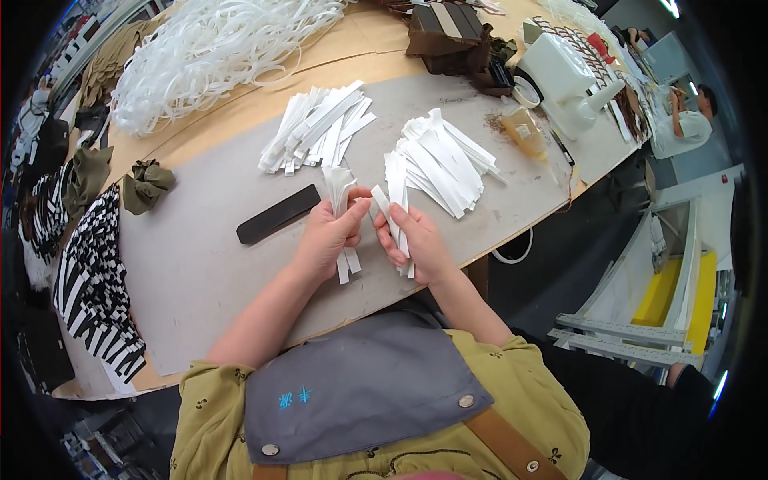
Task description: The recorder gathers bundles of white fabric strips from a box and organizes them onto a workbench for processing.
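My left hand (326, 238) is closed round a small bundle of white strips (339, 182), whose ends stick out above and below the fingers. Close beside it, my right hand (416, 242) grips more white strips (396, 178), with one short strip slanting off between thumb and fingers. Beyond the hands lie two loose heaps of flat white strips, a left heap (316, 128) and a right heap (448, 164). A flat black bar (278, 214) rests on the grey mat (204, 264) to the left of my left hand.
A big tangle of white ribbon (208, 60) covers the far left. Black-and-white strips (96, 280) hang together along the left edge, near crumpled olive cloth (146, 186). A white plastic bottle (564, 80), a glue-coloured pouch (524, 132) and a pen (562, 148) occupy the right. Another person (684, 128) sits beyond.
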The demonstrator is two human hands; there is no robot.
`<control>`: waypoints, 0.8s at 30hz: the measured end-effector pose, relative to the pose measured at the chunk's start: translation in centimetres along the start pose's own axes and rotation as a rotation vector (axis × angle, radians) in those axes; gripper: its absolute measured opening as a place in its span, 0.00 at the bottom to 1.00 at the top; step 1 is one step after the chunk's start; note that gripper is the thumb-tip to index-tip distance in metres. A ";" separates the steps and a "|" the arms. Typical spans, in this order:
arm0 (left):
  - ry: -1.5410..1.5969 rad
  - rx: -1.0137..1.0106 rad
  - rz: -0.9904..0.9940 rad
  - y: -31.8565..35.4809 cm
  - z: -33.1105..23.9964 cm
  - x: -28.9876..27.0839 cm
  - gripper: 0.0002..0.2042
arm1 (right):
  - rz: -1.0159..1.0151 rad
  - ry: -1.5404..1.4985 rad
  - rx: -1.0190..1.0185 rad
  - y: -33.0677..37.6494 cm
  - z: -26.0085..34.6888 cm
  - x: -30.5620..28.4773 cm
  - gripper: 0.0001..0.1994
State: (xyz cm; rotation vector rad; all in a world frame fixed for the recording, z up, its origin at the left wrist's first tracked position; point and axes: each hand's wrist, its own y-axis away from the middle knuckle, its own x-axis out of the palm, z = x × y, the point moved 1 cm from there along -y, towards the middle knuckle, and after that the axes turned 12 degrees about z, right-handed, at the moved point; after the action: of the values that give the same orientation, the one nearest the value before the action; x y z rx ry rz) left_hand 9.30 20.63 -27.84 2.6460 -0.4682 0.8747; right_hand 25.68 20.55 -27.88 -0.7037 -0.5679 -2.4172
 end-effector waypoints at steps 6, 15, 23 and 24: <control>-0.175 -0.005 -0.040 0.1 0.6 -0.2 0.09 | 0.003 0.116 0.007 -0.2 -0.3 0.3 0.17; 0.125 0.238 -0.207 -0.9 0.6 0.3 0.08 | -0.113 0.281 -0.127 0.2 -0.2 0.3 0.17; 0.183 0.167 0.043 0.2 -0.1 -0.2 0.11 | -0.087 0.243 -0.049 0.9 0.5 0.5 0.18; 0.158 0.151 0.038 0.3 -0.1 -0.1 0.10 | -0.110 0.254 -0.059 0.9 0.6 0.6 0.18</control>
State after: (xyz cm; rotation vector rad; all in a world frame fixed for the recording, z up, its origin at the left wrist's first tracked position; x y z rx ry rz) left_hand 9.07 20.39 -27.75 2.6812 -0.4299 1.1634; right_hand 25.98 19.96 -26.89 -0.3874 -0.4434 -2.5826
